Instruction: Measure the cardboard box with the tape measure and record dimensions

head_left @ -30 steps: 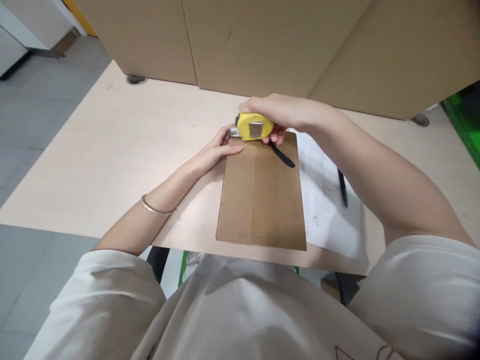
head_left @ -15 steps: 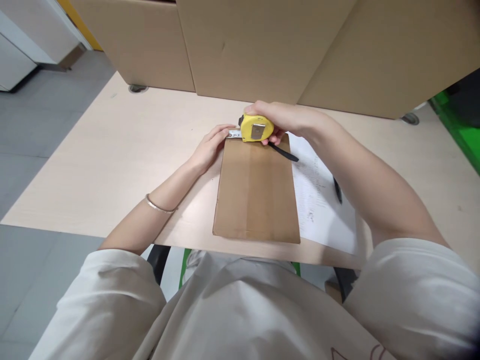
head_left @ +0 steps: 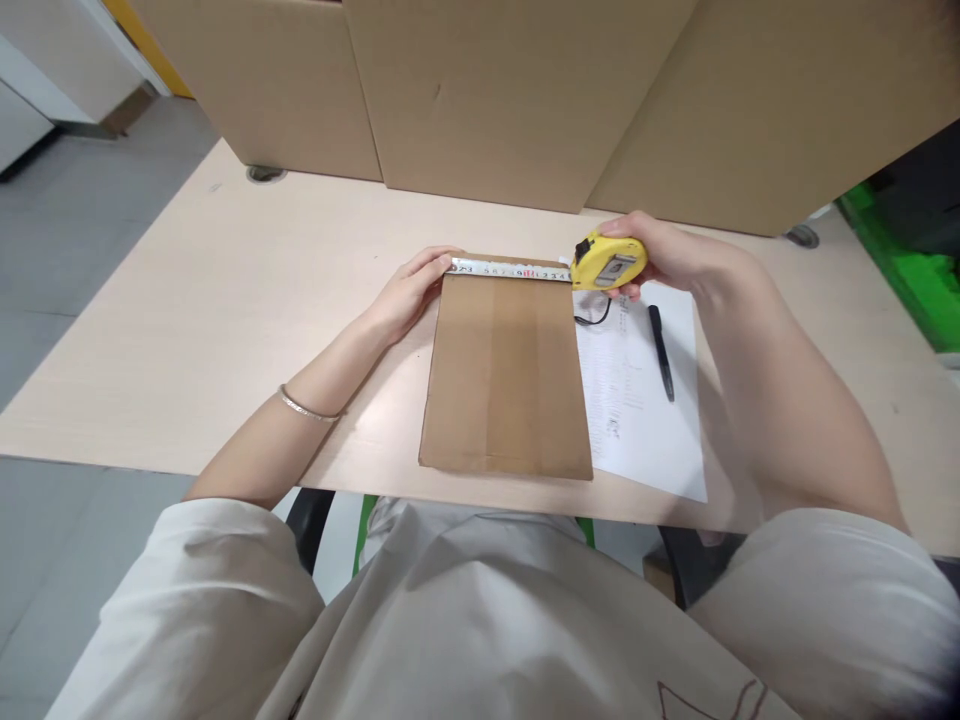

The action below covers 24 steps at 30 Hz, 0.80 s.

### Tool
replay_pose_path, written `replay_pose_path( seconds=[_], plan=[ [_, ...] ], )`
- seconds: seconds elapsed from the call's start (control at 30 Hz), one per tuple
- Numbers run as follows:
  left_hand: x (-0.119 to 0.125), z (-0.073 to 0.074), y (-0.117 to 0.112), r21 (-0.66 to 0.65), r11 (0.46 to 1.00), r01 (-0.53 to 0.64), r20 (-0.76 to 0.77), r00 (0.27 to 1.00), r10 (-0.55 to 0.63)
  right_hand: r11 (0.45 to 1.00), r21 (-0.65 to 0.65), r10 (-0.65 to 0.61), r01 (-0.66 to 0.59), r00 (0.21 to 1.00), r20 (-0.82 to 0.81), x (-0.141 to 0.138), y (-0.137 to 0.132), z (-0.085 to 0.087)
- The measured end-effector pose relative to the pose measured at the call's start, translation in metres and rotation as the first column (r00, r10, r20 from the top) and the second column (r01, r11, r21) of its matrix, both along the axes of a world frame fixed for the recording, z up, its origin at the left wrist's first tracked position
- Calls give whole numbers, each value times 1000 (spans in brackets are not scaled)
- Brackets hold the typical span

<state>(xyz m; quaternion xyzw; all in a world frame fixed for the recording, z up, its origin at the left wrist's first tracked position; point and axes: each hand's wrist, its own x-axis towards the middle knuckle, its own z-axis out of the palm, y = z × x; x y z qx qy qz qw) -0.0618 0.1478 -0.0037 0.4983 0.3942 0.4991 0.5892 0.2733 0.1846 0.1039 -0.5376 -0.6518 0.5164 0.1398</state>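
Note:
A brown cardboard piece (head_left: 506, 385), box-like and flat on top, lies on the table before me. My right hand (head_left: 651, 255) is wrapped round a yellow tape measure (head_left: 607, 262) just past the cardboard's far right corner. Its silvery blade (head_left: 510, 270) stretches along the far edge of the cardboard. At the far left corner, my left hand (head_left: 416, 290) presses the blade's end with thumb and fingers, also touching the cardboard's side. A black strap (head_left: 594, 316) hangs from the tape measure over the paper.
A written paper sheet (head_left: 652, 440) lies partly under the cardboard, with a black pen (head_left: 661, 355) on it. Large cardboard panels (head_left: 495, 100) stand along the back of the pale wooden table (head_left: 300, 260). Green and dark objects show beyond the right edge.
My right hand has moved right with the tape measure, drawing the blade out from the left corner across the cardboard's width. My left hand stays at the corner. The pen is now uncovered.

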Motion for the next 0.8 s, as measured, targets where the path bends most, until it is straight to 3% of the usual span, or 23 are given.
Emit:
replay_pose_path(
  seconds=[0.2,0.43,0.63,0.8],
  plan=[
    [-1,0,0,-3,1000,9,9,1000,-9,998,-16,-55,55,998,13,-4,-3,-3],
    [1,-1,-1,12,1000,6,6,1000,-6,996,37,80,-82,995,67,-3,13,15],
    [1,-4,-1,43,999,24,6,1000,-24,960,77,264,-269,962,63,-69,17,24],
    [7,-12,-1,95,995,-36,-10,999,37,967,67,247,-244,968,-47,-129,12,13]
  ],
)
